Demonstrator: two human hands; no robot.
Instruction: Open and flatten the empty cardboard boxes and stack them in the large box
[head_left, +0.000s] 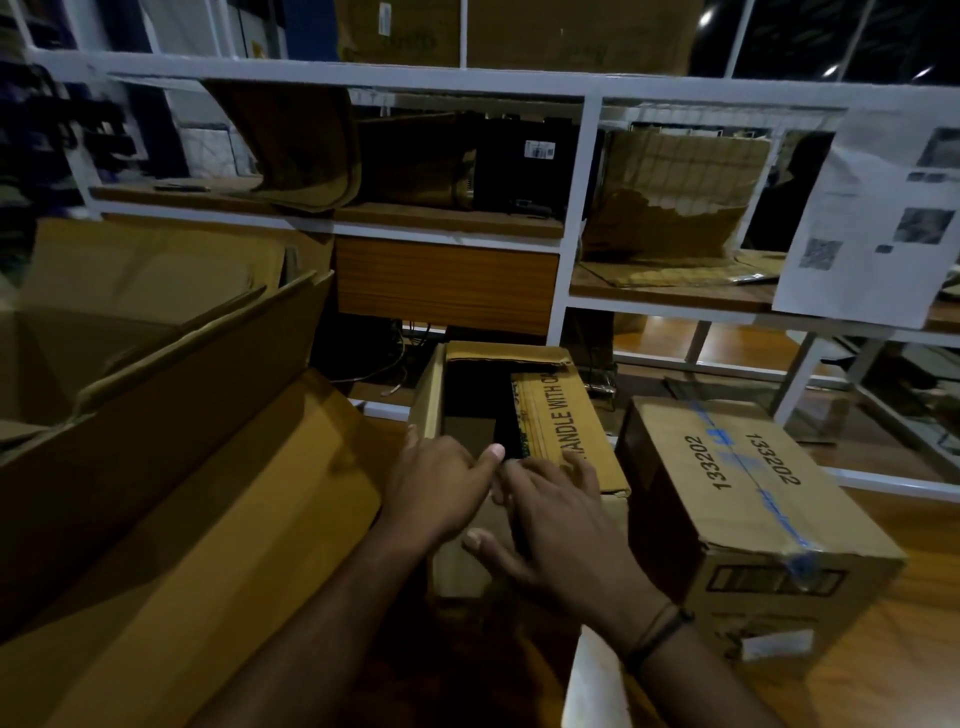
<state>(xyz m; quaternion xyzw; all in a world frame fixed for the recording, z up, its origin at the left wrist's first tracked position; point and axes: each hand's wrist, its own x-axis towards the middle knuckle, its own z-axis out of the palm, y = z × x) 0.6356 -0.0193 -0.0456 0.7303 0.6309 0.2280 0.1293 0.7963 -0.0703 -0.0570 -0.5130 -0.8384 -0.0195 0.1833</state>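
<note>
The large box (171, 395) stood open at the far left, its flaps splayed outward. Just right of it, our left hand (441, 483) lay on the near rim of the small cardboard box (430, 395). The thumb was straight and the fingers dipped past the edge into the dark opening, so we could not tell whether they gripped the rim. That box sat on the wooden floor (909, 649) between the large box and a taped box, its top partly open. Our right hand (561, 519) was spread flat, fingers pressing the near end of the printed flap (563, 415) and thumb against the front wall, holding nothing. To do this step well, we judged, we should fold every top flap fully outward, then free the bottom seam before pressing the walls flat. Just beside it on the right, the taped box (748, 493) stood sealed.
</note>
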